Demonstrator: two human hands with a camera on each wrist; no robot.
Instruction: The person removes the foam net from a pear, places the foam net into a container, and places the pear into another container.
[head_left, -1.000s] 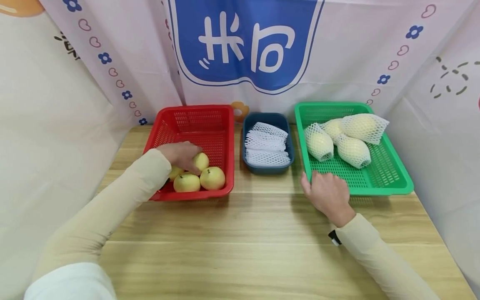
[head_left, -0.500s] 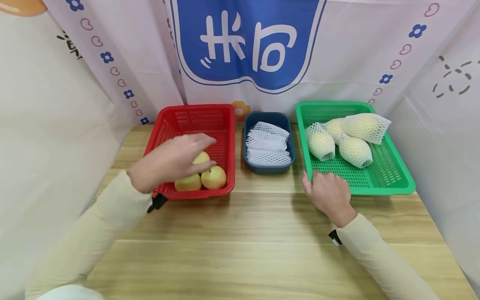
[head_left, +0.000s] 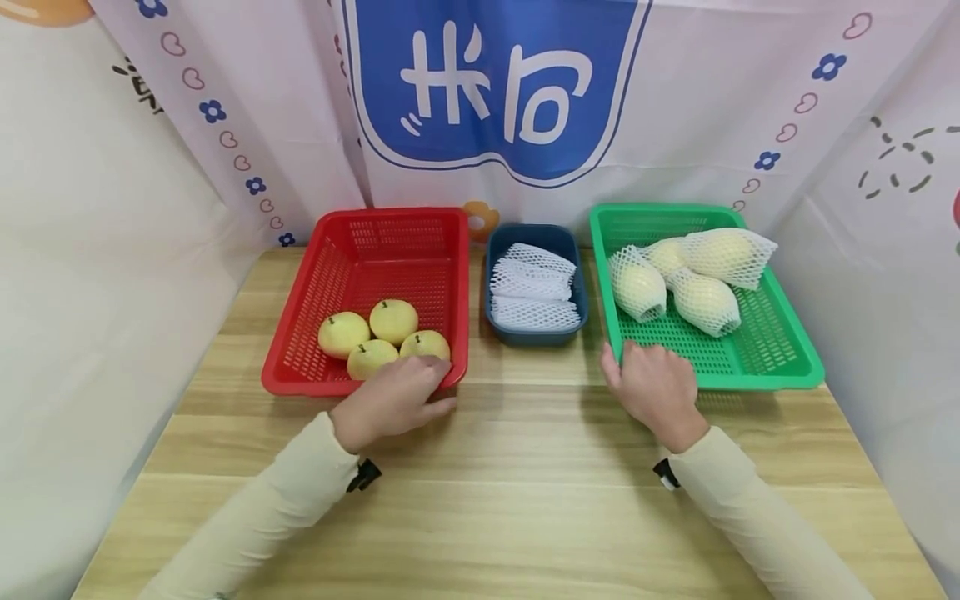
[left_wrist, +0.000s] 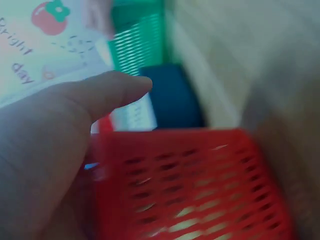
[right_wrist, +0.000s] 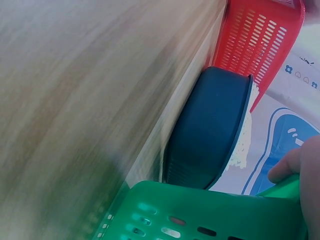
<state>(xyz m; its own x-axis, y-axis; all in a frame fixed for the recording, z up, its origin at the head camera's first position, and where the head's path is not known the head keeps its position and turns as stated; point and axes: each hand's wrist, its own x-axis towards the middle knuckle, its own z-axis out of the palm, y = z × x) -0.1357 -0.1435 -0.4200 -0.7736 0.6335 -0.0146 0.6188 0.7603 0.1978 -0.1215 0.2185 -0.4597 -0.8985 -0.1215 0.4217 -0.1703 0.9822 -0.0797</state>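
Observation:
Several round yellow pears lie in the front part of the red basket. My left hand is at that basket's front right corner, its fingers over the rim close to the nearest pear. In the left wrist view the thumb sticks out straight, apart from the red wall. My right hand grips the front left corner of the green basket, with the thumb at the rim in the right wrist view. Inside the green basket lie several pears in white foam net sleeves.
Between the baskets stands a dark blue tub with several white foam net sleeves in it. All three containers stand on a wooden table, in front of a printed curtain.
My left hand has come out of the red basket without a pear and moved down and right to its front rim. The right hand has stayed on the green basket.

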